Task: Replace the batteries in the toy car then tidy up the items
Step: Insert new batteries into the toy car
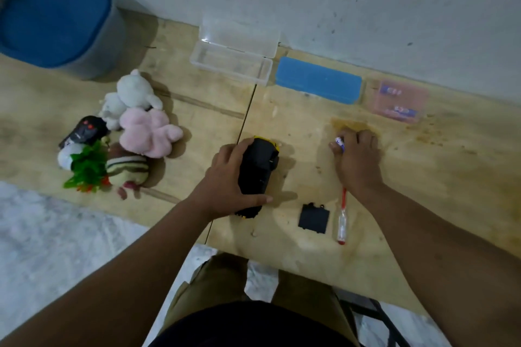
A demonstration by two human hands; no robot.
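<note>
The toy car (258, 172) lies upside down mid-table, black underside up, yellow body showing at its far end. My left hand (225, 177) grips it from the left side. My right hand (356, 158) rests to its right, fingers closed on a small battery (339, 143) with a blue and white label. The black battery cover (313, 218) lies loose near the front edge. Beside it lies a screwdriver (342, 222) with a red and clear handle. A pink clear case (399, 101) holding batteries sits at the back right.
An open clear plastic box (231, 65) and a blue box (318, 84) stand at the back by the wall. Plush toys (141, 121), a black remote (84, 129) and a green plastic plant (87, 167) crowd the left. A blue-lidded bin (56, 17) stands far left.
</note>
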